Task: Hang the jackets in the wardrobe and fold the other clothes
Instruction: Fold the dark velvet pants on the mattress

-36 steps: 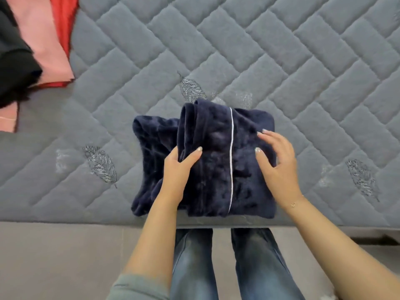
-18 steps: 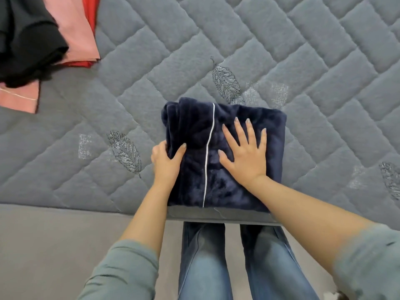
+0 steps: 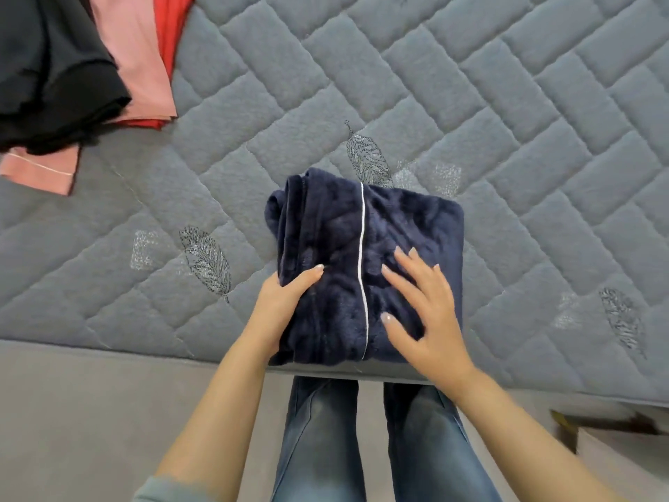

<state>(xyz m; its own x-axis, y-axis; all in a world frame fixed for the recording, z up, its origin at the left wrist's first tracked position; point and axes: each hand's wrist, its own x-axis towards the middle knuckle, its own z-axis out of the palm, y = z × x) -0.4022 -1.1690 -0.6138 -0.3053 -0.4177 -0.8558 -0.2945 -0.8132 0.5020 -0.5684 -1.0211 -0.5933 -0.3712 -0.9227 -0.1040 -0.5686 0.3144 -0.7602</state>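
The folded navy fleece garment [image 3: 365, 273] lies at the near edge of the bed [image 3: 506, 139], a thick square bundle with a thin white piping line running front to back across its top. My left hand [image 3: 280, 309] grips the bundle's left side, thumb on top, fingers tucked under the stacked layers there. My right hand [image 3: 421, 313] lies flat on the top right of the bundle, fingers straight and spread, pressing down; it holds nothing.

Judgement on handling: plush fleece, soft and bulky, probably springy, so the folds will likely puff open if pressure comes off. Light to moderate weight. The surface looks slick enough for layers to slide. The left side shows loose rolled edges; best hold is from both sides underneath, palms clamping all layers together.

Far left corner of bed: a heap of black [image 3: 47, 74], pink [image 3: 137, 56] and red [image 3: 173, 30] clothes, well apart from the bundle.
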